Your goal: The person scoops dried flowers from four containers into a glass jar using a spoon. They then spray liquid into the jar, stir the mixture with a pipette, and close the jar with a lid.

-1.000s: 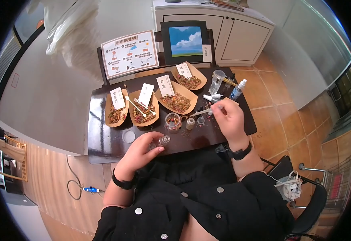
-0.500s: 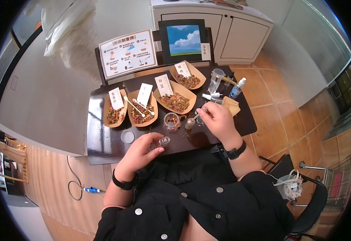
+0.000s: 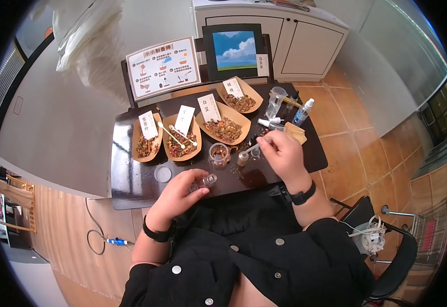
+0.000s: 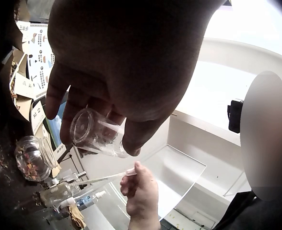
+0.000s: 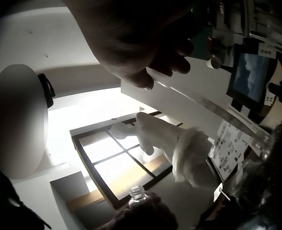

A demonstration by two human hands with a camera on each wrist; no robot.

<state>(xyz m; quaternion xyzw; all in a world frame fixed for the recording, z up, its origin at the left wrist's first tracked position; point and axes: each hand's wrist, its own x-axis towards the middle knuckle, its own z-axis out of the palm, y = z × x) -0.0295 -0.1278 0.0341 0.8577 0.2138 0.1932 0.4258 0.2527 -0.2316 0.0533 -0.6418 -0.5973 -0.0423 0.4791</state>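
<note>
The left hand point(image 3: 181, 193) holds a small clear glass bottle point(image 3: 209, 179) tilted on its side near the table's front edge; its mouth faces right. In the left wrist view the fingers curl round that bottle point(image 4: 98, 134). Between thumb and fingertips the right hand point(image 3: 284, 156) pinches a thin pale stick point(image 3: 251, 148), whose lower end is at the mouth of a small bottle point(image 3: 242, 158) standing on the table. A round clear jar point(image 3: 219, 154) with dried bits stands just left of that bottle. In the left wrist view the stick point(image 4: 102, 178) slants from the right hand point(image 4: 143, 199) to the bottle.
Several paper trays point(image 3: 242, 124) of dried petals with labels lie behind. A clear lid point(image 3: 162, 174) is at the left, a spray bottle point(image 3: 303, 112) and plastic cup point(image 3: 275, 102) at the right. An instruction sheet point(image 3: 163, 68) and a framed picture point(image 3: 236, 50) stand at the back.
From a second ago, the right hand has come down and left, bringing the stick to the small standing bottle and uncovering a tan pouch at the right. The left hand stays put.
</note>
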